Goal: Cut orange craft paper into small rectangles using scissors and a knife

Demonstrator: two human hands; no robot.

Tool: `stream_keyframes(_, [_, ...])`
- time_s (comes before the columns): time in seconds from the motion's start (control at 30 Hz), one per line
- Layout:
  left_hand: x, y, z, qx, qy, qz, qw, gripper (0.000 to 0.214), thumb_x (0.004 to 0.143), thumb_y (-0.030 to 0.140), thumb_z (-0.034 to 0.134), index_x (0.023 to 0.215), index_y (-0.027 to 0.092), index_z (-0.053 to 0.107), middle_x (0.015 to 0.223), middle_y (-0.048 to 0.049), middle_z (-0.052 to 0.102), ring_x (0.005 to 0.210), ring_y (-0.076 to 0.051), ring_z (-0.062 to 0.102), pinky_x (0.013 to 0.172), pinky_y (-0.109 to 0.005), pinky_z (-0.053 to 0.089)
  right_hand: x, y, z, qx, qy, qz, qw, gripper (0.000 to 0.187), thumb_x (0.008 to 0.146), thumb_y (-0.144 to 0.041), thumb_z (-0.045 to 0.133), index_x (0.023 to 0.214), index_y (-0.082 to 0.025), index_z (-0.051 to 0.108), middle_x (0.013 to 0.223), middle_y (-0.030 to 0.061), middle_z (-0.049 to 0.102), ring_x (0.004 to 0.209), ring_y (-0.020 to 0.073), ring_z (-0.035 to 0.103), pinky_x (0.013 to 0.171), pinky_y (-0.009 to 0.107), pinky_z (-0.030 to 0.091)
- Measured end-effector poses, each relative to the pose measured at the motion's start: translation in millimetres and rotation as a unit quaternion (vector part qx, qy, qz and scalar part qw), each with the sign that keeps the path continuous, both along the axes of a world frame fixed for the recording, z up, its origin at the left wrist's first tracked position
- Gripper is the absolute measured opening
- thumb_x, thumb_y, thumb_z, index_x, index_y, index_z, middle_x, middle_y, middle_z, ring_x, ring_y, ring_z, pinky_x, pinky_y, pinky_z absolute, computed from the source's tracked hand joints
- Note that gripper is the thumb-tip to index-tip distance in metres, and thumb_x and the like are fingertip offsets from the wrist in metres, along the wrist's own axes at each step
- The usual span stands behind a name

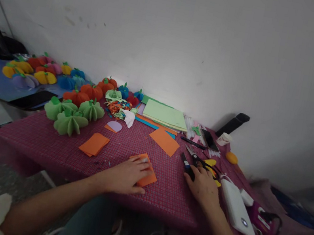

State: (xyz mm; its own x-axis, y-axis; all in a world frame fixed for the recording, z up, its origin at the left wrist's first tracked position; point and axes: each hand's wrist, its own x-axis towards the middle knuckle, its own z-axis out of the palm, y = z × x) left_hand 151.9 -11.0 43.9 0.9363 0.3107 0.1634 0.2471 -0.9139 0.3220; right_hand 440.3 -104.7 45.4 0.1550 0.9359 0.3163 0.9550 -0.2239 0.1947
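My left hand lies flat, fingers stretched out, over a small orange paper piece near the table's front edge. To the right, my right hand rests low over the tools with its fingers apart. Its thumb and forefinger lie beside the dark end of a black-and-blue, pen-shaped tool, whose exact kind I cannot make out. Scissors with black handles lie under or against its fingertips. Beyond the left hand are a stack of orange paper pieces and a larger orange sheet.
Several paper pumpkins crowd the left side. Paper scraps and stacked coloured sheets lie toward the wall. A white power bank with cables, a paper cup and a phone are at right.
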Motion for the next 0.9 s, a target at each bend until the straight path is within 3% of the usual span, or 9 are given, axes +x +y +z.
stream_keyframes(0.13, [8,12,13.4,-0.008,0.030,-0.026,0.999,0.059,0.076,0.049,0.045,0.129,0.024,0.035,0.139,-0.0055,0.030,0.129,-0.025,0.019,0.103,-0.040,0.015,-9,24,10.9,-0.027,0.066,0.036,0.997,0.039,0.078,-0.042,0.048,0.105,-0.017,0.060,0.097,0.0133,0.061,0.096,0.0265,0.052,0.083,0.039,0.038])
stream_keyframes(0.2, [16,23,22.4,-0.014,0.076,-0.050,0.996,0.066,0.070,0.040,0.054,0.130,0.026,0.032,0.141,-0.0062,0.026,0.128,-0.029,0.020,0.102,-0.045,0.014,-12,45,16.7,-0.043,0.112,0.034,0.992,0.040,0.078,-0.041,0.048,0.109,-0.017,0.058,0.101,0.0122,0.061,0.096,0.0246,0.053,0.084,0.036,0.037])
stream_keyframes(0.37, [39,42,37.7,-0.031,0.191,-0.053,0.980,0.076,0.052,0.031,0.067,0.124,0.027,0.042,0.132,-0.0104,0.040,0.120,-0.034,0.033,0.094,-0.053,0.022,-27,93,22.4,-0.052,0.217,0.014,0.975,0.044,0.077,-0.036,0.049,0.115,-0.014,0.053,0.102,0.0114,0.062,0.092,0.0210,0.057,0.079,0.029,0.040])
stream_keyframes(0.47, [46,45,40.4,-0.021,0.216,-0.029,0.976,0.075,0.048,0.033,0.070,0.119,0.026,0.047,0.125,-0.0144,0.046,0.110,-0.036,0.041,0.087,-0.053,0.030,-45,98,13.8,-0.079,0.275,0.061,0.956,0.044,0.079,-0.040,0.046,0.115,-0.017,0.053,0.093,0.0070,0.065,0.080,0.0165,0.060,0.070,0.025,0.043])
stream_keyframes(0.6, [53,46,40.2,-0.021,0.187,-0.012,0.982,0.062,0.045,0.032,0.072,0.104,0.022,0.058,0.112,-0.0166,0.054,0.103,-0.036,0.046,0.085,-0.052,0.030,-61,98,1.9,-0.089,0.320,0.115,0.936,0.042,0.077,-0.041,0.049,0.112,-0.019,0.055,0.092,0.0060,0.066,0.081,0.0171,0.060,0.071,0.025,0.043])
stream_keyframes(0.77, [63,43,45.3,-0.043,0.232,-0.007,0.972,0.041,0.044,0.028,0.074,0.082,0.019,0.062,0.090,-0.0142,0.063,0.091,-0.035,0.052,0.083,-0.054,0.029,-39,122,6.9,-0.036,0.250,0.008,0.968,0.045,0.077,-0.035,0.049,0.118,-0.017,0.050,0.106,0.0086,0.060,0.095,0.0183,0.057,0.080,0.026,0.040])
stream_keyframes(0.9, [62,37,50.0,-0.031,0.206,0.003,0.978,0.033,0.045,0.028,0.075,0.074,0.019,0.063,0.101,-0.0157,0.059,0.098,-0.036,0.048,0.083,-0.055,0.028,-14,142,7.9,-0.029,0.218,-0.055,0.974,0.051,0.073,-0.036,0.052,0.119,-0.015,0.047,0.112,0.0127,0.056,0.102,0.0233,0.053,0.083,0.031,0.038])
